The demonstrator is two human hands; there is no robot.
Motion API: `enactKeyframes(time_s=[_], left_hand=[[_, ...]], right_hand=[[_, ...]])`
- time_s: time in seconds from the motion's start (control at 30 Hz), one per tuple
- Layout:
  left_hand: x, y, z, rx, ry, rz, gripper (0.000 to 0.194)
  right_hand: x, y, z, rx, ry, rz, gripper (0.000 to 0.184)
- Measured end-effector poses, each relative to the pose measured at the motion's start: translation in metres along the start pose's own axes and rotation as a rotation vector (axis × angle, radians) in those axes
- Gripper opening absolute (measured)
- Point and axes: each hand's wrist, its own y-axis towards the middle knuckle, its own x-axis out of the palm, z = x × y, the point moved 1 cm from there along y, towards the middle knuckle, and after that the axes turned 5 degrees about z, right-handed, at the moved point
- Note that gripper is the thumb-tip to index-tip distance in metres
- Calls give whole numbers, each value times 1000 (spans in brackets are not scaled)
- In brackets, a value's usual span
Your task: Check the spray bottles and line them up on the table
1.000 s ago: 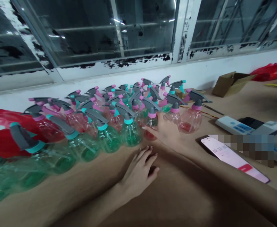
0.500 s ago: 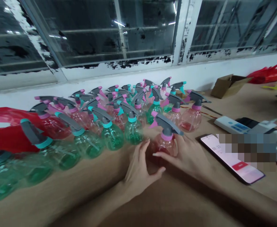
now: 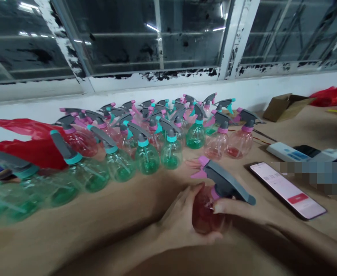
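Note:
A pink spray bottle (image 3: 205, 209) with a grey and pink trigger head is between my two hands, tilted, near the front of the table. My left hand (image 3: 182, 218) wraps round its body from the left, thumb along the bottom. On the other side, my right hand (image 3: 237, 209) grips it near the neck, its thumb across the front and other fingers partly hidden behind the bottle. Just beyond, a green spray bottle (image 3: 171, 155) with a turquoise collar stands in the front row. Behind it are several more bottles, among them a pink one (image 3: 239, 142) at the right end.
A phone (image 3: 289, 189) with a lit screen lies on the right, beside a white power strip (image 3: 286, 150). Farther back stand an open cardboard box (image 3: 283, 108) and a red plastic bag (image 3: 332, 94). Another red bag (image 3: 41, 151) lies behind the bottles at left.
The pink spray bottle has come nearer to me, away from the rows. My left hand, open and apart before, has closed round its body; my right hand still holds it.

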Motion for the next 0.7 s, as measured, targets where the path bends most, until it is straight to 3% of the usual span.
enactKeyframes(time_s=[0.17,0.3,0.43,0.57,0.7], left_hand=[[-8,-1,4,37,-64,27,89],[-13,-5,-3,56,-13,19,95],[-25,-11,-10,45,165,-11,98],[-36,-19,-16,-31,407,-44,97],[-36,-27,-24,-46,497,-28,92]], right_hand=[[21,-3,6,129,222,60,43],[29,9,-3,103,272,-20,29],[31,25,-7,76,257,-65,13],[33,36,-1,92,205,-43,10],[36,44,7,47,126,-32,14]])
